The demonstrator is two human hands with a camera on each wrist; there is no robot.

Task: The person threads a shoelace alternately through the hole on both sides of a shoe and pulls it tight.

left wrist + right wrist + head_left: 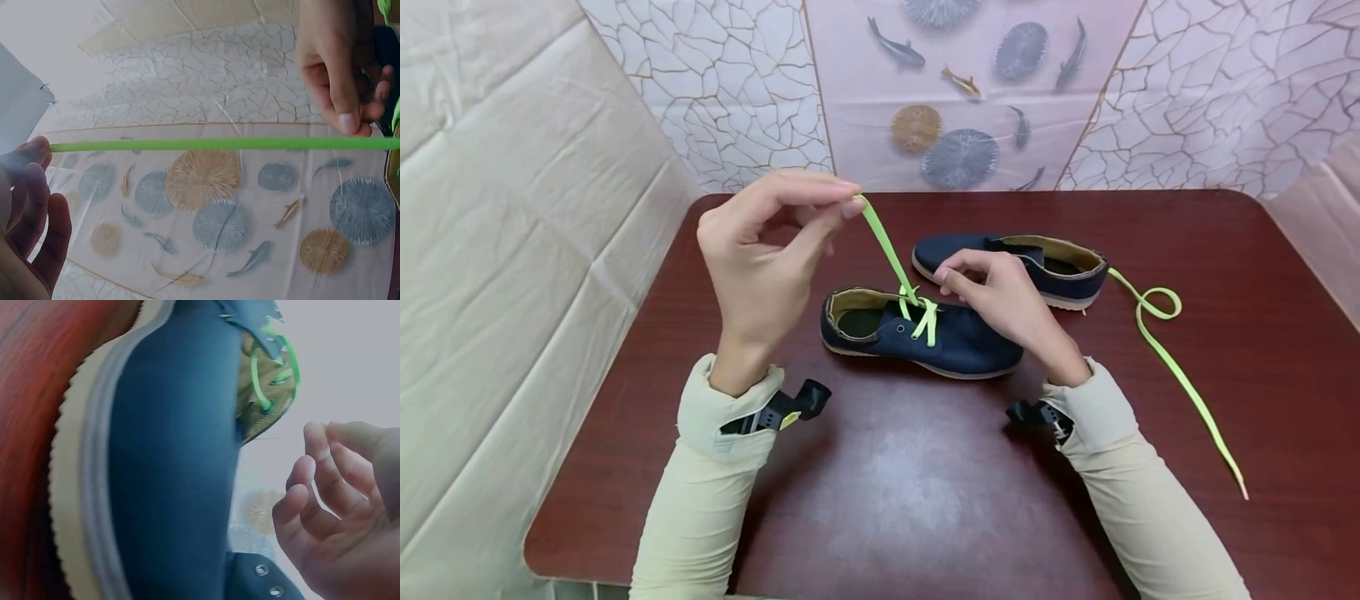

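A navy lace-up shoe (973,346) stands on its sole, toe to the right, its lime-green shoelace (887,247) crossing over the front eyelets. High above the heel end, my left hand (760,258) pinches that lace between thumb and fingertips. The stretch from the shoe up to the fingers runs straight, as the left wrist view also shows. Over the toe hovers my right hand (1003,292), its fingers loosely bent and the thumb tip against the index fingertip. Nothing shows between those fingertips in the right wrist view (350,519). A rear eyelet (900,329) on the near side is bare.
Behind stands a second navy shoe (955,247), partly hidden by my right hand. From its heel end a loose green lace (1180,375) loops and trails across the reddish-brown table (910,500) toward the right front. A patterned cloth (865,117) hangs beyond the table's far edge.
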